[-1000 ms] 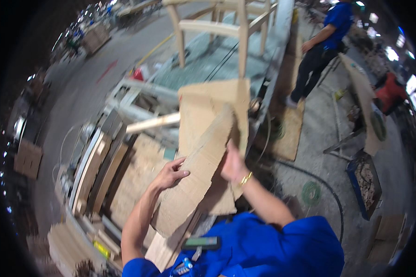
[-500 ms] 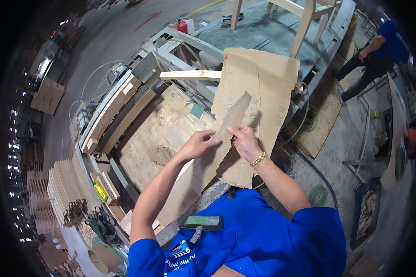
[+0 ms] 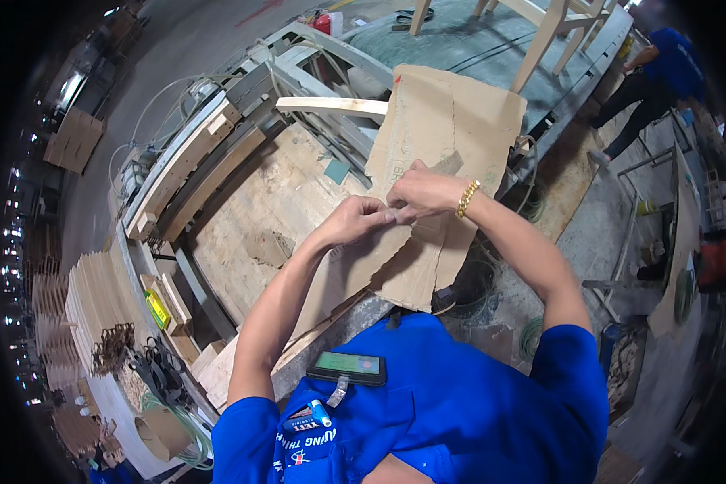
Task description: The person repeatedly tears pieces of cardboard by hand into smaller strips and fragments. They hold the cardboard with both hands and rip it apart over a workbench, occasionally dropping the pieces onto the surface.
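The cardboard strip (image 3: 355, 270) runs slantwise from the pinch of both hands down toward the person's chest, lying over the worn wooden worktop (image 3: 258, 218). The left hand (image 3: 353, 222) closes its fingertips on the strip's upper end, and the right hand (image 3: 423, 192), with a gold bracelet (image 3: 467, 198) at the wrist, pinches the same spot from the other side, so the 2 hands touch. Just behind them leans a large torn cardboard sheet (image 3: 452, 121). A pale wooden slat (image 3: 331, 105) lies across the machine frame beyond. A phone (image 3: 347, 367) sits in the blue shirt's pocket. Another person (image 3: 661, 81) in blue stands well apart at the upper right.
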The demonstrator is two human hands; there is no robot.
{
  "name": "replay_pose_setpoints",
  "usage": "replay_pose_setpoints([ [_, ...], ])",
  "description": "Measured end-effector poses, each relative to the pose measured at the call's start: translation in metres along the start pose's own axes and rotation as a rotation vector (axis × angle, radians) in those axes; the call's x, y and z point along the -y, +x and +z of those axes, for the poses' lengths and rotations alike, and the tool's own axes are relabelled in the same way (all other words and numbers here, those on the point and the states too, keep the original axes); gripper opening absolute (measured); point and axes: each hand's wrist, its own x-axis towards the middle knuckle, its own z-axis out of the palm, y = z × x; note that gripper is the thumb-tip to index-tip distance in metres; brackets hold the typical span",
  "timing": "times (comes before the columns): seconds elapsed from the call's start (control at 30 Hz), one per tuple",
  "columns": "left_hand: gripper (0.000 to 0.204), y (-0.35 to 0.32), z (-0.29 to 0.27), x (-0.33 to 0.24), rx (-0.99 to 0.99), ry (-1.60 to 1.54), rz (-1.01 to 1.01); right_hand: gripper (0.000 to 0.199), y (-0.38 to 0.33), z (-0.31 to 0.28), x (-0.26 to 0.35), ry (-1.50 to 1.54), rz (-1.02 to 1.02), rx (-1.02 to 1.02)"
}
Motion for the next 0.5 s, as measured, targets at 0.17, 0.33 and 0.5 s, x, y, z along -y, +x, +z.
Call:
replay_pose_setpoints([
  [0.17, 0.025, -0.02, 0.004, 0.011, 0.118, -0.07, -0.065, 0.029, 0.008, 0.004, -0.001, 0.108, 0.015, 0.186],
  [0.33, 0.022, -0.022, 0.011, 0.016, 0.128, -0.183, -0.055, 0.034, 0.011, 0.02, 0.001, 0.179, -0.037, 0.363],
  [0.5, 0.02, -0.032, -0.003, 0.055, -0.239, -0.353, -0.182, 0.03, -0.025, 0.016, 0.02, 0.11, -0.42, -0.32],
])
